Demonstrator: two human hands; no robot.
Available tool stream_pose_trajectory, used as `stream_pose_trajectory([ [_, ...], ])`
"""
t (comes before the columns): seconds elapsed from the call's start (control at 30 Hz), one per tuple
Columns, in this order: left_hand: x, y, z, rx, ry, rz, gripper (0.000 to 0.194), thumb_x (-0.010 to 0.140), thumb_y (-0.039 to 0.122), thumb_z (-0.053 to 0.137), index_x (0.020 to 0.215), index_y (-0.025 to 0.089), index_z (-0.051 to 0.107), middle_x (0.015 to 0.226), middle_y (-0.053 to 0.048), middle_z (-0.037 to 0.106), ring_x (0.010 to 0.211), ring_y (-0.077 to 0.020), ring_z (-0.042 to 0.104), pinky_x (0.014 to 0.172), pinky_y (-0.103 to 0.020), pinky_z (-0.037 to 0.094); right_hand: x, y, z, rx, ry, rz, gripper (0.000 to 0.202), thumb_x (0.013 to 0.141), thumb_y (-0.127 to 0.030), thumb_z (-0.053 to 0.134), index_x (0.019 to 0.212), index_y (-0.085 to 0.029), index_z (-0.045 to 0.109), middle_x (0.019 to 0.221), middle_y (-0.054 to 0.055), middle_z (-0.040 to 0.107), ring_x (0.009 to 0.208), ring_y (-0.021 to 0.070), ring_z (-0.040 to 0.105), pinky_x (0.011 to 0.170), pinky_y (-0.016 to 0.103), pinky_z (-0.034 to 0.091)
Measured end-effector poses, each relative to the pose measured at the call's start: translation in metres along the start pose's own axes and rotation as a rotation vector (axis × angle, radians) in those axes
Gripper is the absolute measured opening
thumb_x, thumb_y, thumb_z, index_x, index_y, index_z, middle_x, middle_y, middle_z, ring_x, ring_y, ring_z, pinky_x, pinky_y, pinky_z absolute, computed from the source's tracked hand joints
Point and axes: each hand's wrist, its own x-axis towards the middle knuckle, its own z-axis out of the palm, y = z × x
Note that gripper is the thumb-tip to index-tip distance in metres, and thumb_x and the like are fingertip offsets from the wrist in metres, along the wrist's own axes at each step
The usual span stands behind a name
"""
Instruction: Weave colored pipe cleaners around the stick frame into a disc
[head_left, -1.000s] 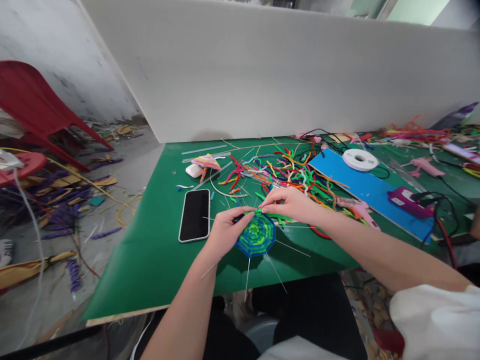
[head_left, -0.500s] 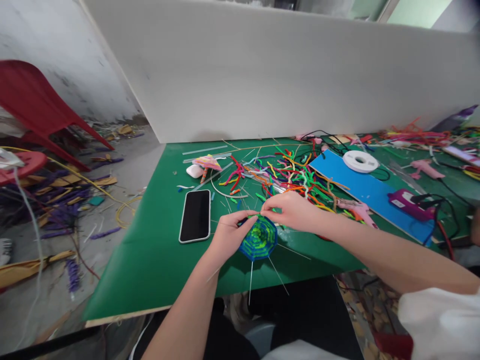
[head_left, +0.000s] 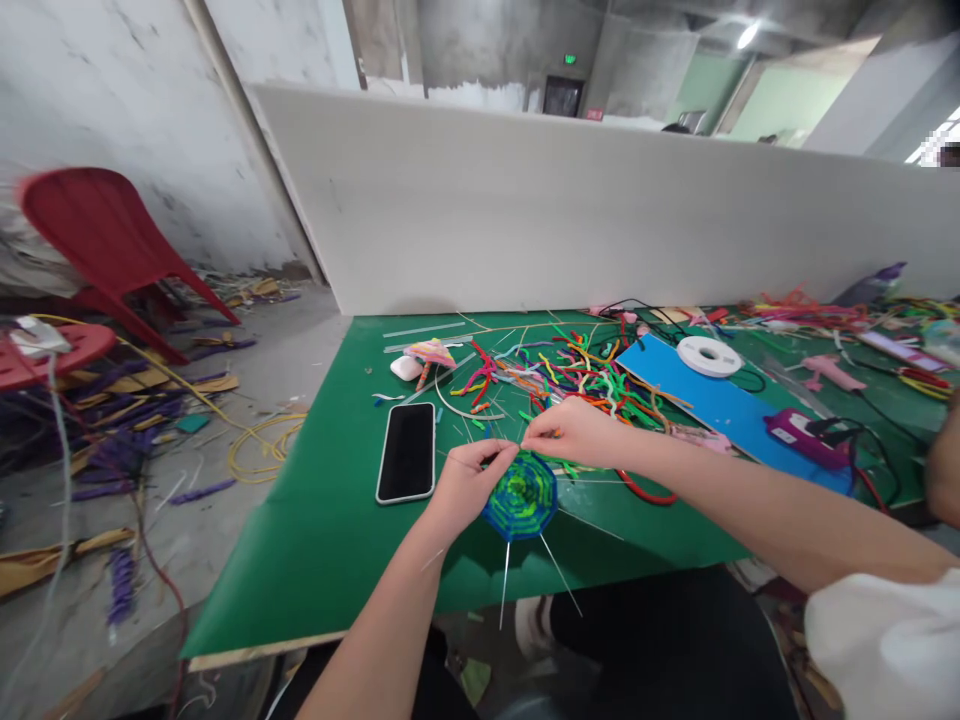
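Observation:
A small round web (head_left: 523, 497) of blue and green strands, with thin pale spokes sticking out, hangs over the green table near its front edge. My left hand (head_left: 480, 475) pinches its upper left rim between thumb and finger. Right beside those fingertips, my right hand (head_left: 574, 432) is closed at the top rim, its fingers pressed together on a strand too small to make out fully. Behind my hands spreads a pile of coloured fuzzy stems (head_left: 592, 365). A phone (head_left: 406, 453) lies left of my left hand.
A small pink-and-yellow umbrella shape (head_left: 431, 353) stands behind the phone. To the right are a blue board (head_left: 675, 385), a white spool (head_left: 709, 356), a purple power block (head_left: 806, 438) and a pink glue gun (head_left: 832, 373). A white partition (head_left: 525, 220) borders the table's back; another person's arm shows far right.
The view has tilted up, showing more of the room beyond the partition. Both hands remain together at the web's top rim, with small finger shifts. Another person's arm shows more at the right.

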Motion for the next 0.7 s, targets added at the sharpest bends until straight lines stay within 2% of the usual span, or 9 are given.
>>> stream_pose_trajectory([
  [0.1, 0.001, -0.001, -0.001, -0.025, 0.021, -0.001, 0.029, 0.076, 0.038, 0.054, 0.089, 0.016, 0.069, 0.081, -0.005, 0.068, 0.075, -0.0170, 0.060, 0.065, -0.024, 0.046, 0.001, 0.004, -0.002, 0.100, -0.004, 0.022, 0.026, 0.079, -0.034, 0.050, 0.080, -0.016, 0.070, 0.072, 0.003, 0.068, 0.064, 0.0127, 0.058, 0.059, 0.022, 0.040],
  [0.2, 0.004, -0.005, -0.002, -0.039, 0.101, -0.018, 0.030, 0.074, 0.039, 0.056, 0.085, 0.015, 0.069, 0.078, -0.005, 0.068, 0.073, -0.0169, 0.060, 0.064, -0.025, 0.046, -0.001, 0.020, 0.002, 0.348, -0.002, 0.085, 0.031, 0.080, -0.037, 0.048, 0.098, -0.017, 0.065, 0.086, 0.004, 0.068, 0.079, 0.0151, 0.061, 0.071, 0.026, 0.045],
  [0.33, 0.009, -0.012, -0.005, -0.058, 0.256, -0.046, 0.031, 0.071, 0.041, 0.059, 0.082, 0.014, 0.069, 0.077, -0.005, 0.068, 0.073, -0.0172, 0.059, 0.065, -0.026, 0.045, -0.011, 0.048, 0.017, 0.501, 0.180, 0.195, 0.037, 0.082, -0.027, 0.043, 0.116, -0.017, 0.053, 0.102, 0.007, 0.064, 0.095, 0.0162, 0.058, 0.083, 0.032, 0.044],
  [0.4, 0.010, -0.014, -0.007, -0.063, 0.288, -0.057, 0.030, 0.071, 0.041, 0.059, 0.081, 0.015, 0.070, 0.076, -0.004, 0.068, 0.072, -0.0167, 0.059, 0.064, -0.025, 0.045, -0.015, 0.055, 0.022, 0.513, 0.182, 0.161, 0.038, 0.079, -0.019, 0.045, 0.116, -0.020, 0.053, 0.114, 0.006, 0.059, 0.106, 0.0165, 0.053, 0.090, 0.033, 0.041],
  [0.47, 0.011, -0.014, -0.009, -0.058, 0.293, -0.057, 0.030, 0.070, 0.041, 0.060, 0.081, 0.015, 0.070, 0.075, -0.003, 0.068, 0.070, -0.0158, 0.059, 0.062, -0.024, 0.044, -0.018, 0.057, 0.024, 0.532, 0.108, 0.093, 0.041, 0.077, -0.016, 0.046, 0.117, -0.023, 0.053, 0.121, 0.003, 0.055, 0.112, 0.0162, 0.049, 0.094, 0.032, 0.039],
  [0.57, 0.011, -0.013, -0.008, -0.060, 0.280, -0.062, 0.029, 0.071, 0.040, 0.060, 0.083, 0.016, 0.070, 0.074, -0.003, 0.068, 0.069, -0.0151, 0.058, 0.061, -0.023, 0.045, -0.018, 0.054, 0.025, 0.531, 0.039, 0.031, 0.041, 0.077, -0.022, 0.051, 0.119, -0.024, 0.052, 0.122, 0.002, 0.055, 0.113, 0.0170, 0.049, 0.095, 0.032, 0.039],
  [0.7, 0.012, -0.012, -0.002, -0.067, 0.283, -0.078, 0.028, 0.070, 0.040, 0.061, 0.083, 0.016, 0.070, 0.075, -0.003, 0.068, 0.070, -0.0156, 0.059, 0.063, -0.024, 0.045, -0.015, 0.053, 0.035, 0.524, 0.130, 0.098, 0.031, 0.078, -0.030, 0.052, 0.106, -0.022, 0.061, 0.102, 0.003, 0.065, 0.094, 0.0172, 0.060, 0.082, 0.030, 0.047],
])
